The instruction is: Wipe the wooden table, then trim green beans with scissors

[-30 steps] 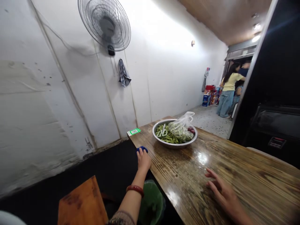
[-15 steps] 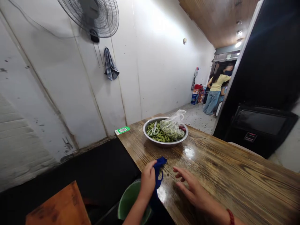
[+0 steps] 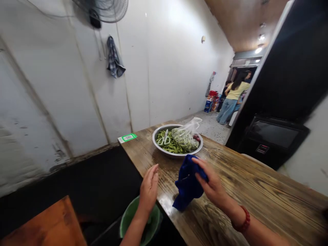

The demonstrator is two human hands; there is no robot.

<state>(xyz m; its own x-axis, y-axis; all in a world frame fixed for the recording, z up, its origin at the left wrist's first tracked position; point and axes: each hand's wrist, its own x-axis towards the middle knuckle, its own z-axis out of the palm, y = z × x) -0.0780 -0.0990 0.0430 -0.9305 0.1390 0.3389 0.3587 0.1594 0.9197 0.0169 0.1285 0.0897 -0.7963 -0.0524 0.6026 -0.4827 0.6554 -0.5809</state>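
A dark blue cloth hangs bunched over the wooden table, its upper right part gripped by my right hand. A red bead bracelet circles that wrist. To the left, my left hand is held above the table's edge with its fingers straight and nothing in it. Beyond both hands stands a metal basin of green bean pods. White-handled scissors and a tied clear plastic bag of pods lie on top of them.
Below my left forearm is a green bucket beside the table. An orange-brown wooden stool stands at lower left. A green-edged card lies on the table's far left corner. People stand far back near a doorway.
The blue cloth has passed from my left hand to my right hand and is now higher and further right. My left hand has let go and moved left.
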